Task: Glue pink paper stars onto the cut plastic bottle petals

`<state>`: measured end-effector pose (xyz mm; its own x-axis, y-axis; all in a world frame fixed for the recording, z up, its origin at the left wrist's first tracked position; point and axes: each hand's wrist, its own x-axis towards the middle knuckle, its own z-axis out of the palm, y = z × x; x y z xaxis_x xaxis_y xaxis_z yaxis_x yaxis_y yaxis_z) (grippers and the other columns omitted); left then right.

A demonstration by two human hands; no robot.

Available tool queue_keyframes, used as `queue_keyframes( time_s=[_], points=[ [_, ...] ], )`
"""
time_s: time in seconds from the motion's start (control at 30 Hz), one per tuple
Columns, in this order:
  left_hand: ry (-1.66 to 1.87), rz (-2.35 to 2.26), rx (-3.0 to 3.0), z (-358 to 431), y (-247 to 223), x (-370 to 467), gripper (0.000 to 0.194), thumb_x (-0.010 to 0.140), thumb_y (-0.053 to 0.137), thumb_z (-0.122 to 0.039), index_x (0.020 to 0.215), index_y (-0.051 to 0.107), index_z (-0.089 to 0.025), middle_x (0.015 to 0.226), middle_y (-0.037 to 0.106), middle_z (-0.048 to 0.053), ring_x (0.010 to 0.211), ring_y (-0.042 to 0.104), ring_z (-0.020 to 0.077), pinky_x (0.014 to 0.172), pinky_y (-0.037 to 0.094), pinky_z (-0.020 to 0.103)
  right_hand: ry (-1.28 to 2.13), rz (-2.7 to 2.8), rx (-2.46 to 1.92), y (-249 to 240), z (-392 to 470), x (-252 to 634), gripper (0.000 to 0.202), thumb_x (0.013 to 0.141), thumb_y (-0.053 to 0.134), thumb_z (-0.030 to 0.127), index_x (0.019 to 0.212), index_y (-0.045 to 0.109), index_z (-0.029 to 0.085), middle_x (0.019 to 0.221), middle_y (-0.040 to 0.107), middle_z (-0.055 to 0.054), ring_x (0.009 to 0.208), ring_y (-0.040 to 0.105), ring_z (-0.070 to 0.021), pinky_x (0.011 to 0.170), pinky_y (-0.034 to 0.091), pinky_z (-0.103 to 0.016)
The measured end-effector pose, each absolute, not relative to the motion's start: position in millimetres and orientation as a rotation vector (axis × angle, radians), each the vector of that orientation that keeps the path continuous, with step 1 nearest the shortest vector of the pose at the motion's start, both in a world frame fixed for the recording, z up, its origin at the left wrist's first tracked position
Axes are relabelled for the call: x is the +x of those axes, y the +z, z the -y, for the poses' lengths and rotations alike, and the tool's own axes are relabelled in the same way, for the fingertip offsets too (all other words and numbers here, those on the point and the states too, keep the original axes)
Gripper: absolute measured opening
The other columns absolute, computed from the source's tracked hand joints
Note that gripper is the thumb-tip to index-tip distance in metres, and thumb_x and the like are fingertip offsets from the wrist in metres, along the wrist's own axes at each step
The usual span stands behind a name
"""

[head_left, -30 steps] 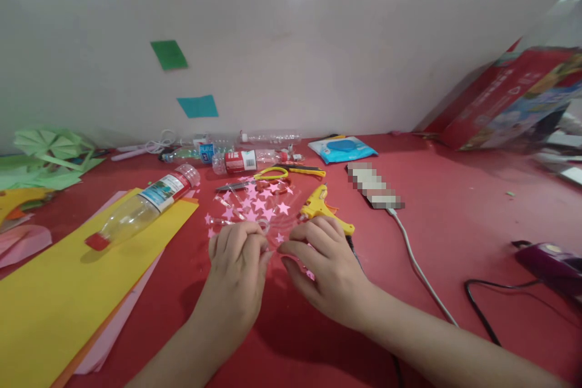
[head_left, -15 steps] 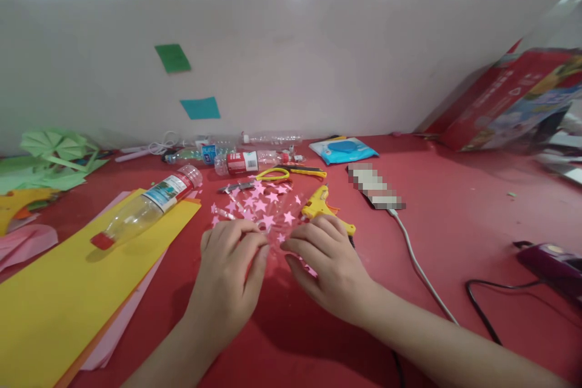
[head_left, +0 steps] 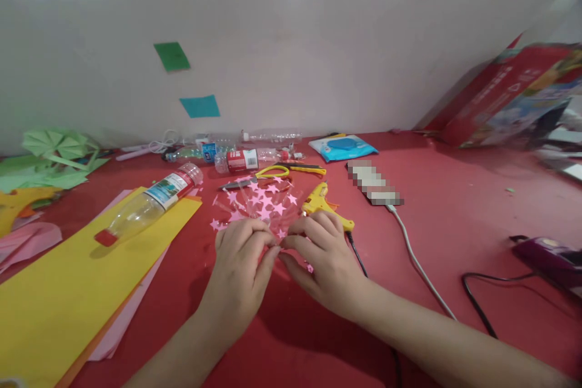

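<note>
Clear plastic strips with pink stars (head_left: 265,197) spread out in a cluster just beyond my hands, over the red table (head_left: 273,339). My left hand (head_left: 248,267) has its thumb and fingers pressed together at the near side of the cluster; what they pinch is too small to make out. Fingertips nearly touching the left ones, my right hand (head_left: 321,260) is also closed in a pinch, its contents hidden. Right behind the right hand lies a yellow glue gun (head_left: 318,199). Scissors with yellow handles (head_left: 273,171) rest behind the stars.
A bottle (head_left: 150,203) lies on yellow paper (head_left: 77,279) at left. More bottles (head_left: 243,160), a cutter (head_left: 309,168) and a wipes pack (head_left: 343,147) are at the back. At right are a phone (head_left: 375,185), its white cable (head_left: 418,264) and a purple device (head_left: 552,264).
My left hand has moved right, and its fingertips now meet those of my right hand. The star cluster has shifted and turned slightly.
</note>
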<state>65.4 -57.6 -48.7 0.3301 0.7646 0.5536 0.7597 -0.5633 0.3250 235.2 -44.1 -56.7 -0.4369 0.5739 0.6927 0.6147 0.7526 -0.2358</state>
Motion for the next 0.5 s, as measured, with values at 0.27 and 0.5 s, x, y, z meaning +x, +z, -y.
queue_keyframes(
  time_s=[0.27,0.5],
  points=[
    [1.065,-1.441,2.52,59.0,-45.7,62.1,0.013,0.088,0.045,-0.016,0.087,0.056,-0.021,0.097,0.058,0.004,0.096,0.054,0.0199,0.085,0.04,0.038,0.067,2.085,-0.926,-56.9,44.2,232.5,0.009,0.086,0.051,0.016,0.084,0.059,0.019,0.087,0.059,-0.003,0.079,0.047,-0.0174,0.075,0.035,-0.035],
    [1.028,-1.414,2.543,61.6,-44.0,60.6,0.012,0.088,0.045,-0.014,0.088,0.055,-0.021,0.098,0.057,0.004,0.098,0.053,0.0199,0.086,0.039,0.038,0.128,2.068,-0.925,-57.3,46.1,231.0,0.008,0.088,0.051,0.017,0.085,0.058,0.018,0.089,0.059,-0.004,0.081,0.047,-0.0176,0.075,0.035,-0.034]
  ],
)
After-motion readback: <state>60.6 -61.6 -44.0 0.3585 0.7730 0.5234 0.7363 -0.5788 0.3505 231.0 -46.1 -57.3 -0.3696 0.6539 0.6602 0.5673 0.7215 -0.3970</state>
